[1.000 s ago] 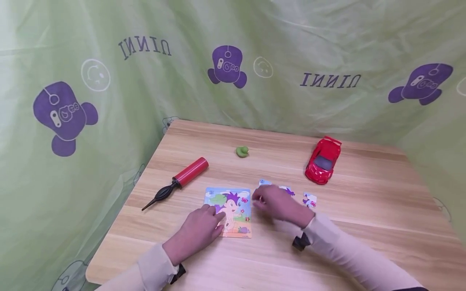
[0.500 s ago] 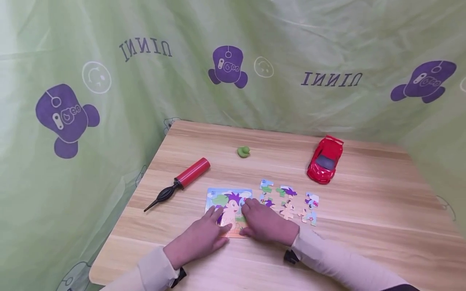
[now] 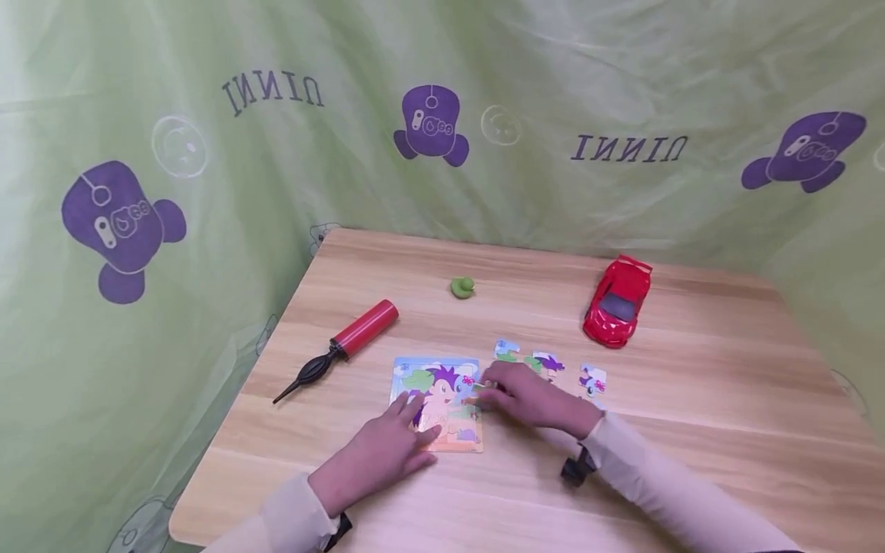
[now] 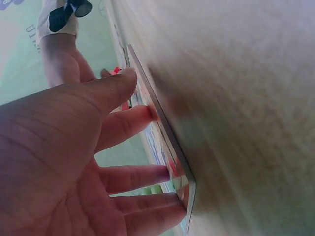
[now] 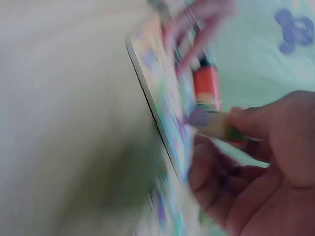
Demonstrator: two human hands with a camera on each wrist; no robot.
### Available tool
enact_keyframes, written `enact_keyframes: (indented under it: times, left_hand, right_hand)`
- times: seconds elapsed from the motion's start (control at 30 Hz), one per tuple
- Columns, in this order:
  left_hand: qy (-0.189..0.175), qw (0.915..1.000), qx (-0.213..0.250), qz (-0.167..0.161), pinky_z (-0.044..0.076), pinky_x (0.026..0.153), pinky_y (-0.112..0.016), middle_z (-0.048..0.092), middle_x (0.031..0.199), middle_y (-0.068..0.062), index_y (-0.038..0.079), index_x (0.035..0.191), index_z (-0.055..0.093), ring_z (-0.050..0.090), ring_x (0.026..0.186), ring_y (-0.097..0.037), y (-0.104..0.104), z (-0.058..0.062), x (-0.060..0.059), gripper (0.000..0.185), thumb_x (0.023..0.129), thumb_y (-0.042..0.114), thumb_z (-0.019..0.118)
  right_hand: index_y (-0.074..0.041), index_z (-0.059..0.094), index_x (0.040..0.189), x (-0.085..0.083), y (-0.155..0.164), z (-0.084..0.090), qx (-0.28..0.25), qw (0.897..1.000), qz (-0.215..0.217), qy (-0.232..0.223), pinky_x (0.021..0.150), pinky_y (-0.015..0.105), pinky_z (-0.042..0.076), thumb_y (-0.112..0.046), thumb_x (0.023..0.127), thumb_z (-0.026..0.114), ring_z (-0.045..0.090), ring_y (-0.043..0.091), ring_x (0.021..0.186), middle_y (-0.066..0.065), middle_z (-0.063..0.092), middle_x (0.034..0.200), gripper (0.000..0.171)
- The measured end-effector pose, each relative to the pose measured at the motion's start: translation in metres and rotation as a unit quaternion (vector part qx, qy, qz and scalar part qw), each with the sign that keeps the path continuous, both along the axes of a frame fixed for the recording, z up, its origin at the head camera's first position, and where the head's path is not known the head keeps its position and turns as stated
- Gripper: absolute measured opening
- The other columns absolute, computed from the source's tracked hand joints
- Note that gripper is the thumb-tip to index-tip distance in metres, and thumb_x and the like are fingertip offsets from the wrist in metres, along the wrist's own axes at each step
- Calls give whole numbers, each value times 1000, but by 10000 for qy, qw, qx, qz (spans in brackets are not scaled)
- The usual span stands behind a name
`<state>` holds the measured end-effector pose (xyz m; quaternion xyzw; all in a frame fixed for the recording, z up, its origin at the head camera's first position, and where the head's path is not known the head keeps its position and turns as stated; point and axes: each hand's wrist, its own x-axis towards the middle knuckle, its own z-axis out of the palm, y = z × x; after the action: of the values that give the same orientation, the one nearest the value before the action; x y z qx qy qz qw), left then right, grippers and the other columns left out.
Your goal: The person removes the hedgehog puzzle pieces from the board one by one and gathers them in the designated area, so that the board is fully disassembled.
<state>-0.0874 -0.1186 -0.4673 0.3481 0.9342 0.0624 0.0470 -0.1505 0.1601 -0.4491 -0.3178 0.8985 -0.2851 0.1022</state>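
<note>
In the head view a square picture puzzle (image 3: pixel 435 360) with a purple-haired cartoon figure lies flat on the table. My left hand (image 3: pixel 379 453) rests on its left side, fingers spread; the left wrist view has the fingertips on the puzzle face (image 4: pixel 147 123) near its edge. My right hand (image 3: pixel 532 395) is at the puzzle's right edge. Between thumb and fingers it pinches a small puzzle piece (image 5: pixel 212 124), blurred, with green and tan parts. Loose pieces (image 3: pixel 546 362) lie right of the puzzle, partly hidden behind this hand.
A red hand pump (image 3: pixel 365 328) with a black nozzle lies at the left. Farther back sits a small green toy duck (image 3: pixel 462 287), and a red toy car (image 3: pixel 618 302) is at the back right. A green printed curtain (image 3: pixel 525 200) hangs behind the table.
My right hand went from beside the loose pieces onto the puzzle's right side, then back to its right edge with a piece pinched. The puzzle's lower right looks paler. My left hand stays on the puzzle.
</note>
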Motion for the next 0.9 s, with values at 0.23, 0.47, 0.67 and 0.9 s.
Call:
enact_keyframes:
  times: [0.23,0.47,0.67,0.9]
  left_hand:
    - [-242,9997,66,14,58,93,-50,43,154,-26,25,136,64,42,141,-49,-5,0,3,48,97,53,58]
    - [-316,9993,-31,-206,51,107,-47,36,158,-26,19,143,57,33,147,-47,-7,1,3,62,97,59,53]
    - [-490,9987,21,-133,43,114,-48,34,160,-25,8,144,55,30,149,-46,-5,1,3,69,98,60,50]
    - [-689,9973,192,136,40,117,-48,36,162,-15,5,142,56,30,152,-38,-12,3,2,70,100,60,45]
  right_hand:
    - [-16,70,104,9,76,25,525,9972,-336,-419,63,19,48,-18,90,75,52,3,71,-10,63,81,15]
    - [-24,67,85,25,119,28,933,9908,-411,-891,59,18,44,-21,84,81,49,1,66,-13,57,70,15]
    - [-25,70,86,29,123,25,1240,9900,-337,-586,59,18,44,-25,84,81,48,0,65,-16,60,72,11]
    - [-22,74,92,30,103,32,1418,9851,-836,507,62,19,48,-26,85,79,50,-2,68,-17,65,79,10]
